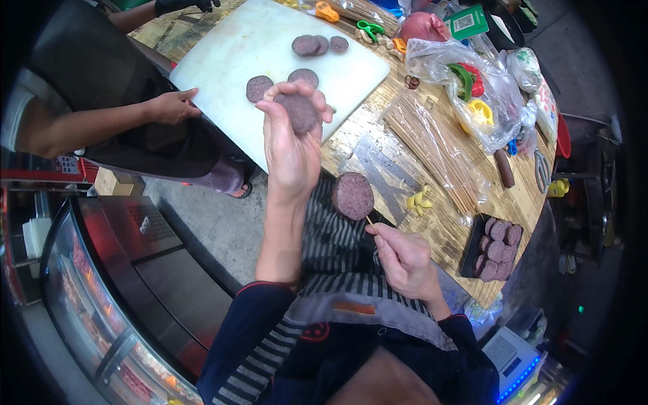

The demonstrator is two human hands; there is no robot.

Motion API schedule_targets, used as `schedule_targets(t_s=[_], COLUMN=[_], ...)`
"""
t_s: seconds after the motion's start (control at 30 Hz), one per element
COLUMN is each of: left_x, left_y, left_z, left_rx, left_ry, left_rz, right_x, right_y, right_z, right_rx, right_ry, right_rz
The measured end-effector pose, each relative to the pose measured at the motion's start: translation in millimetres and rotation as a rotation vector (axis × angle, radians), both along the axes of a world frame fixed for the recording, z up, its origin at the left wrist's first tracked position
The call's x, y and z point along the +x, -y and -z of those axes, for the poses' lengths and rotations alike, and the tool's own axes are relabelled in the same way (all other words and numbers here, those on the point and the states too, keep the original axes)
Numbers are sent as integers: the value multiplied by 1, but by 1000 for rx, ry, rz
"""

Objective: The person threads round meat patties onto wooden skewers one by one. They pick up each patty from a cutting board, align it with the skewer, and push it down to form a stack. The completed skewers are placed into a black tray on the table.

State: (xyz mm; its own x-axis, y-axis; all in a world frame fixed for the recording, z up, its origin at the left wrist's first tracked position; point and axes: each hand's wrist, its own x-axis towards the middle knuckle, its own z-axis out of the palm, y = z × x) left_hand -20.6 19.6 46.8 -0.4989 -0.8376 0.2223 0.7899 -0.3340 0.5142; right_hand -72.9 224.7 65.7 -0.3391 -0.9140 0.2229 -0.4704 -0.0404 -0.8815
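Note:
My left hand [293,152] is raised over the near edge of a white cutting board [223,61]. Its curled fingers and thumb hold a round purplish-brown food slice [297,112], with a thin stick showing below it. My right hand [407,260] pinches a wooden skewer [372,224] whose far end is in a second round slice [354,196], speckled and held in front of my striped apron [334,238]. On the board lie two loose slices [259,89] just beyond my left hand, and several more [306,46] farther back.
Another person's hand [174,106] touches the board's left edge. On the wooden table [354,152] are bagged skewers [430,147], yellow scraps [419,201], a black tray [471,248] of slices, a plastic bag of peppers [486,91], scissors [542,169] and a brown handle [503,169]. A glass-fronted display case [96,304] stands left.

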Motion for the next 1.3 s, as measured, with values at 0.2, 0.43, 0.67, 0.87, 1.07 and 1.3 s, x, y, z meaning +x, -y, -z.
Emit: schedule_targets(t_s=[0.2, 0.43, 0.67, 0.87, 1.07, 1.3], left_x=[5, 10, 7, 4, 3, -6], left_y=[-3, 2, -4, -8, -8, -11], left_z=[-5, -1, -6, -11, -10, -8], left_rx=[272, 328, 215, 257, 170, 229], left_ry=[-121, -288, -246, -106, 8, -97], left_rz=[126, 282, 224, 107, 70, 95], right_x=[6, 6, 11, 13, 9, 9], right_y=[1, 1, 7, 9, 4, 6], right_z=[11, 17, 18, 19, 22, 30], right_rx=[-83, -153, -168, -200, -188, -262], right_ry=[-55, -127, -160, -230, -274, -352], right_rz=[6, -40, -13, 36, -1, 20])
